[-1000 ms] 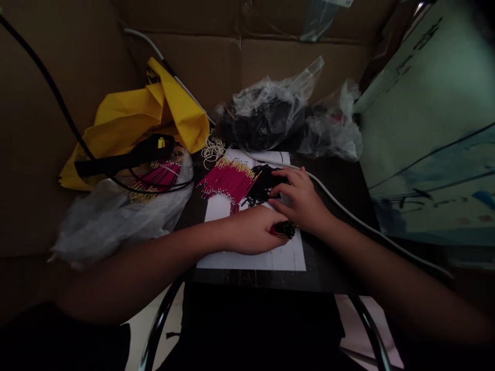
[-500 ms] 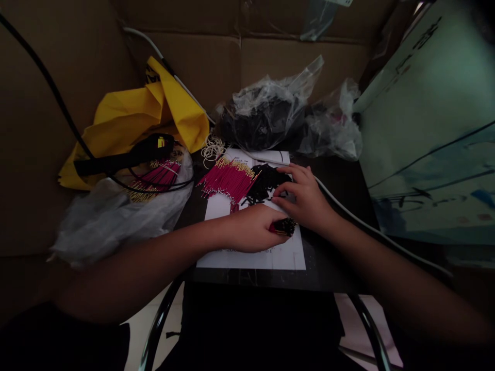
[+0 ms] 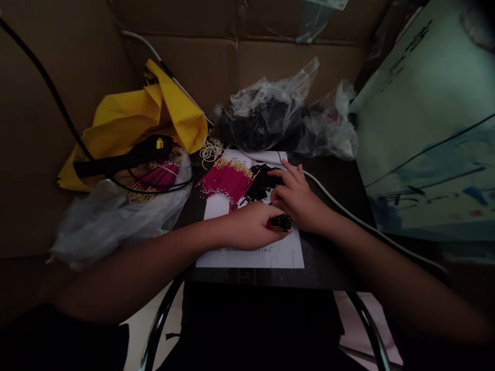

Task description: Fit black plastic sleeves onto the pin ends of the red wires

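A person is working at a small dark table (image 3: pixel 332 216) with both bare hands. The left hand (image 3: pixel 251 225) is closing around a short bundle of red-and-black wires (image 3: pixel 280 223), its fingertips pinching the bundle just above a white printed sheet (image 3: pixel 251 252). The right hand (image 3: pixel 297 198) is half open, fingers curving down and resting against a loose pile of black wire pieces (image 3: pixel 263 183), its heel just beside the bundle. Next to that pile, gold-tipped magenta pins (image 3: pixel 226 180) are lying side by side in a fanned row on the same sheet (there are a great many, too many to count). A white cable (image 3: pixel 340 206) is running past the right hand. Further back, a yellow plastic bag (image 3: pixel 124 134), a clear bag of black pieces (image 3: pixel 263 118), and a tangle of pale rubber bands (image 3: pixel 211 152) are sitting against a cardboard wall (image 3: pixel 185 67).
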The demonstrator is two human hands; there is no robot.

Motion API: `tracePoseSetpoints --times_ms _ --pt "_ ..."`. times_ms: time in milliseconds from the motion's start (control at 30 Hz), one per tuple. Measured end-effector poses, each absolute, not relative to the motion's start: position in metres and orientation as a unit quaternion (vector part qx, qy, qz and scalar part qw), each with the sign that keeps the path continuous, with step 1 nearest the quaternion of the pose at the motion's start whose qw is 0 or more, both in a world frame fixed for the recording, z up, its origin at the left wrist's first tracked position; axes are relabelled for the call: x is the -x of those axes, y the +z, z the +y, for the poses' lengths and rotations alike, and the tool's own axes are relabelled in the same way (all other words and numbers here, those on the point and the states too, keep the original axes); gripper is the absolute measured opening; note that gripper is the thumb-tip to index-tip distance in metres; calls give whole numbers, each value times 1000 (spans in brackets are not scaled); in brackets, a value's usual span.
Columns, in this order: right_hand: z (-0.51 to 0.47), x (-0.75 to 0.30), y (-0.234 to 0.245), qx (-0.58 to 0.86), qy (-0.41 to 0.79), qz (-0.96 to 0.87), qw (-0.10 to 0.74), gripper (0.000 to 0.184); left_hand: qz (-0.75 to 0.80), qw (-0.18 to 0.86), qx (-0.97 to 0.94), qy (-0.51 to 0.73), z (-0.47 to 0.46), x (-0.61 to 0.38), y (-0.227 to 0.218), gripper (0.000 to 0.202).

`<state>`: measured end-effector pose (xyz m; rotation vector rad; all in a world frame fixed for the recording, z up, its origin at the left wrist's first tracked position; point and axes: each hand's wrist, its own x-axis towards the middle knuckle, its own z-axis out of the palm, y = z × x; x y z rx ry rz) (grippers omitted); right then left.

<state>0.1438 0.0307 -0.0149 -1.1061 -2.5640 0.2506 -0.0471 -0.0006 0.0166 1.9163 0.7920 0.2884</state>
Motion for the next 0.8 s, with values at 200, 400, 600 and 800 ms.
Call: tracePoseSetpoints --times_ms 200,400,600,800 --pt "33 -154 -9 343 110 -872 330 4 393 380 -807 224 1 50 18 22" --pt "24 -153 -2 335 105 -851 391 3 450 360 -776 256 4 55 25 29" --pt "22 -154 -4 307 118 -863 384 4 388 325 -825 250 5 58 20 17" --pt "21 -155 -2 312 162 -854 383 4 379 302 -831 272 10 59 14 15"
